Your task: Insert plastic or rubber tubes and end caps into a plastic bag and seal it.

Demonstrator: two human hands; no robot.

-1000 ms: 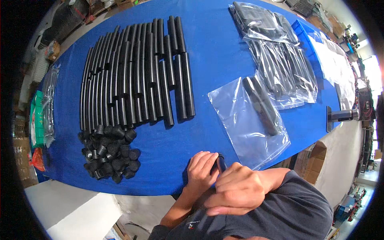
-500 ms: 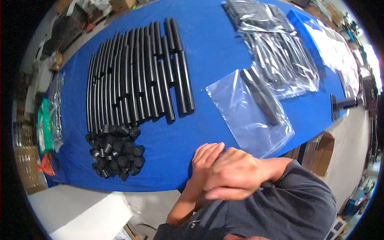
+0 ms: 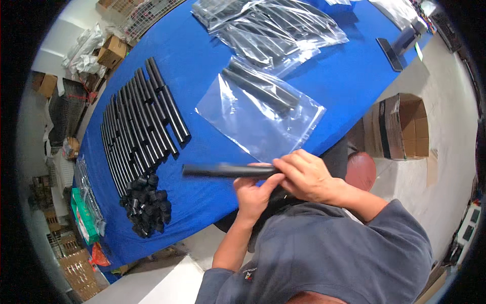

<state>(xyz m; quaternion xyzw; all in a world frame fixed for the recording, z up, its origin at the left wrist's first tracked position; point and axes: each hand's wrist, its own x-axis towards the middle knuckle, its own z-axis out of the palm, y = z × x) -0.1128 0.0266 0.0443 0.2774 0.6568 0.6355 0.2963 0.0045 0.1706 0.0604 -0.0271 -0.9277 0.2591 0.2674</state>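
Blue cloth-covered table (image 3: 202, 197) is spreading out; above its front edge, left hand (image 3: 251, 200) and right hand (image 3: 310, 177) are both grasping a smooth black cylindrical tube (image 3: 212, 171), right-end contact seemingly hidden. Slack fingers could be sending it over that edge.

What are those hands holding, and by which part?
A black tube: the right hand holds its right end, the left hand grips it next to that. Its left end is free.

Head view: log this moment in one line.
left hand: holding black cylindrical tube; right hand: gripping tube's end; clear plastic bag: on blue table
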